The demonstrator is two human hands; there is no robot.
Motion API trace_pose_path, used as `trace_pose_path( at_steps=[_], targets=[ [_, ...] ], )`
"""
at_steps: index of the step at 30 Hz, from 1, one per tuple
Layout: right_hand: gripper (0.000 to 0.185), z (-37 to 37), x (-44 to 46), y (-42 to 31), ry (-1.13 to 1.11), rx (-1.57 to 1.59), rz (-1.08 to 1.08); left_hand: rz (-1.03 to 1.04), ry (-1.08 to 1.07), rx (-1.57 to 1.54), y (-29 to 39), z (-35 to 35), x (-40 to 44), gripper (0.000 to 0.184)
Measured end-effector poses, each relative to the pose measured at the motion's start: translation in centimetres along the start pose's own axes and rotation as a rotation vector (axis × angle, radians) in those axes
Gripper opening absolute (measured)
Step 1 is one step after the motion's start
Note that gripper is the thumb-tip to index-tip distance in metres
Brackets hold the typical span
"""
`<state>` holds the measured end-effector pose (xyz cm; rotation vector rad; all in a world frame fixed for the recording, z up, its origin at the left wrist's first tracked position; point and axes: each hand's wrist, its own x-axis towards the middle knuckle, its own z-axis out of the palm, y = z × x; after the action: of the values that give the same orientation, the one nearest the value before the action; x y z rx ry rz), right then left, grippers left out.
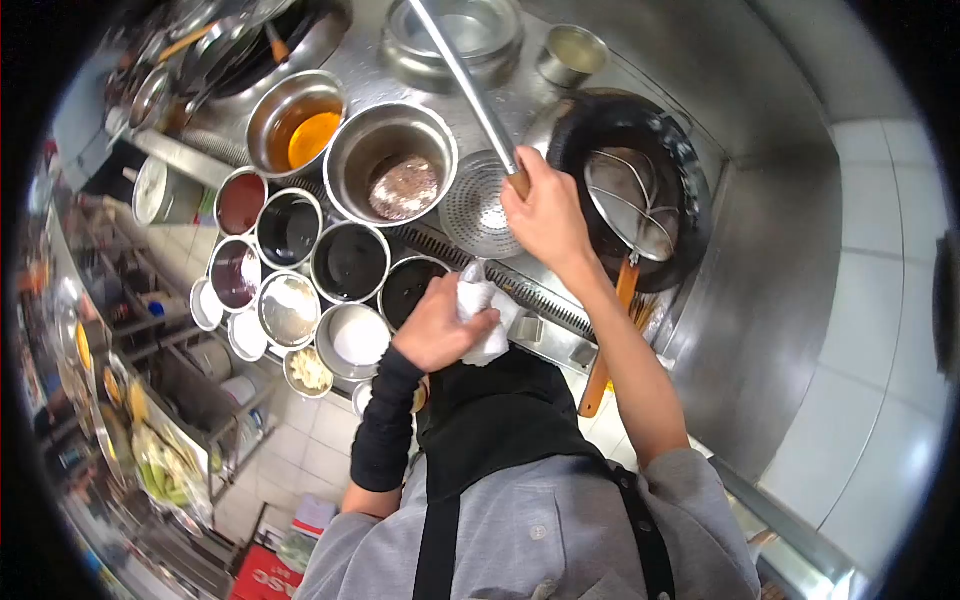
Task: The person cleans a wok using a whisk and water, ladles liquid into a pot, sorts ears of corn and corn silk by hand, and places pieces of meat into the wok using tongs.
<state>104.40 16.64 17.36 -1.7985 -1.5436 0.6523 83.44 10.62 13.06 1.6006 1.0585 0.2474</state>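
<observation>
My right hand [548, 212] is closed around the wooden grip of a long metal-shafted utensil [462, 75]; its far end runs out of the top of the view. Below that hand a perforated strainer [482, 210] lies on the steel counter. My left hand [447, 325] grips a crumpled white cloth [484, 312] in front of my apron, close to a pot of dark liquid [405, 290]. To the right of my right hand sits a blackened wok [690, 190], with a round wire-framed tool [635, 205] in it, whose wooden handle [594, 385] points toward me.
On the left stand several containers of sauces and seasonings, among them a white-filled pot [358, 335] and a bowl of chopped pale pieces [308, 370]. Behind them are a large steel pot [390, 130] and a pot of orange oil [313, 138]. A steel wall [765, 270] borders the right side.
</observation>
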Motion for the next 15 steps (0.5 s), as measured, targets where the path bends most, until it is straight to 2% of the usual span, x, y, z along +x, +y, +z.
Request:
trace_pose_path(
  at_steps=[1, 2, 3, 4, 6, 8, 9, 11, 13, 14, 15],
  targets=[
    [0.03, -1.7, -0.6, 0.5, 0.021, 0.092, 0.105, 0.015, -0.02, 0.086, -0.4, 2.0, 0.7, 0.064],
    [0.025, -2.3, -0.5, 3.1, 0.176, 0.09, 0.025, -0.012, 0.028, 0.145, -1.6, 4.7, 1.5, 0.063],
    [0.023, -4.1, -0.3, 4.0, 0.179, 0.081, 0.135, -0.045, 0.078, 0.205, -2.6, 7.3, 1.9, 0.062],
    [0.022, -6.1, -0.4, 6.0, 0.241, 0.045, 0.135, -0.11, 0.068, 0.245, -2.3, 9.0, 2.3, 0.065],
    [0.021, -10.1, -0.7, 10.1, 0.366, -0.029, 0.142, -0.133, 0.054, 0.323, -3.3, 12.1, 3.0, 0.059],
    [0.025, -14.4, -3.8, 10.9, 0.447, -0.009, 0.315, -0.146, 0.08, 0.393, -7.1, 15.6, 3.9, 0.054],
    [0.024, -16.2, -6.2, 11.5, 0.46, 0.1, 0.399, -0.143, 0.106, 0.41, -8.7, 17.0, 4.0, 0.052],
    [0.018, -18.7, -12.0, 13.5, 0.532, 0.095, 0.445, -0.124, 0.161, 0.478, -12.1, 19.5, 4.9, 0.049],
    [0.009, -19.8, -18.5, 16.0, 0.616, 0.079, 0.453, 0.016, 0.312, 0.48, -15.3, 21.1, 5.9, 0.049],
    [0.013, -20.1, -21.9, 17.3, 0.639, 0.068, 0.513, -0.071, 0.282, 0.466, -14.6, 21.1, 6.2, 0.05],
    [0.016, -19.9, -25.5, 18.4, 0.647, 0.038, 0.562, -0.182, 0.227, 0.292, -15.5, 21.4, 6.9, 0.055]
  ],
)
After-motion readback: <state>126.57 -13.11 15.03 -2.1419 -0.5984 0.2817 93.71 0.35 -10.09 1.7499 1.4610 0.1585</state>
